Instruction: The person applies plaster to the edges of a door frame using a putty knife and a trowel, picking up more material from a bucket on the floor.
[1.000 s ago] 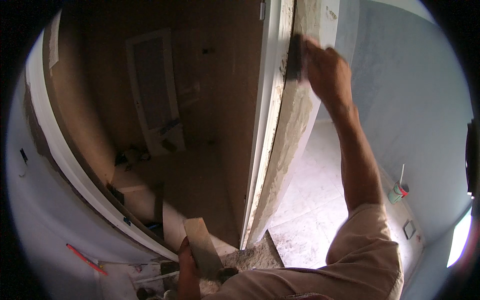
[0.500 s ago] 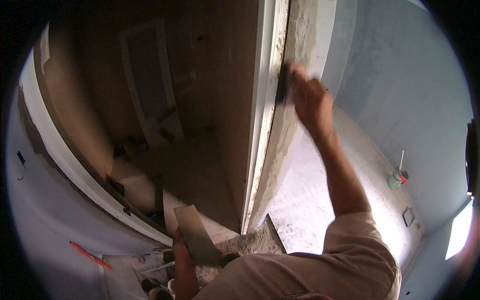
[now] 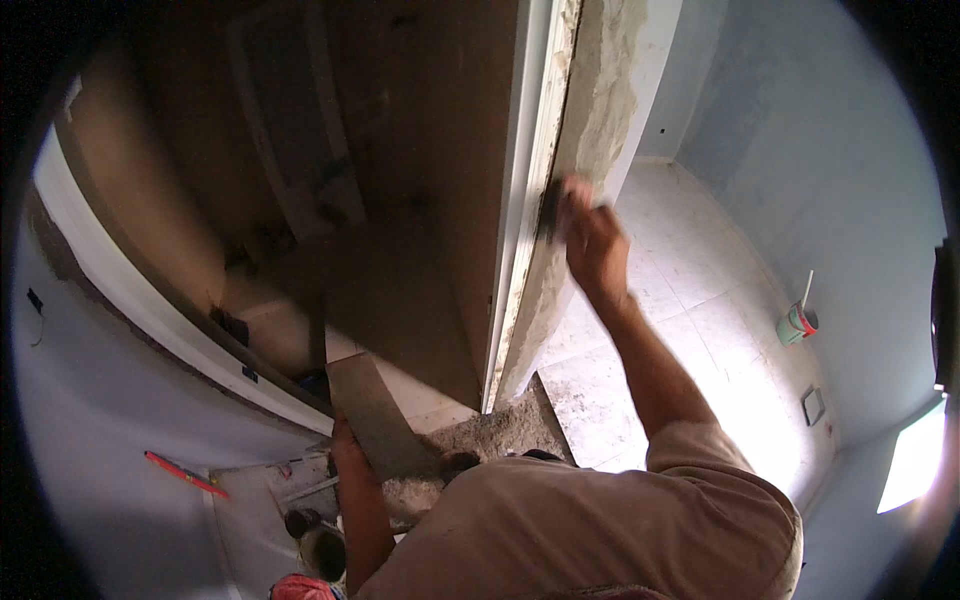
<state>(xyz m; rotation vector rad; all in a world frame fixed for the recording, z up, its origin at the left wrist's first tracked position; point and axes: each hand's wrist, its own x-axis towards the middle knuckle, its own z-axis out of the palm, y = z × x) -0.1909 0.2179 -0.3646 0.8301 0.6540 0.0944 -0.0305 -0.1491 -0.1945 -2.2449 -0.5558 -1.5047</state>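
My right hand (image 3: 598, 250) is closed round a dark flat tool (image 3: 548, 212), blurred by motion, whose exact kind I cannot make out. The tool meets the narrow plastered wall edge (image 3: 592, 110), right beside the white door frame (image 3: 521, 180). Patches of rough grey-beige filler cover that wall edge. Low on the left, my left hand (image 3: 344, 436) grips the side of a flat rectangular board (image 3: 380, 415), held out in front of my body. Part of that hand is hidden behind the board.
A green and red bucket (image 3: 795, 326) with a stick stands by the right wall. Rubble (image 3: 505, 432) lies at the frame's foot. A long red tool (image 3: 186, 474) and a round container (image 3: 322, 552) are at left. Beyond the doorway is a dark room.
My right hand has moved down along the wall edge with the dark tool. The view has tilted slightly downward, and the board stays in my left hand.
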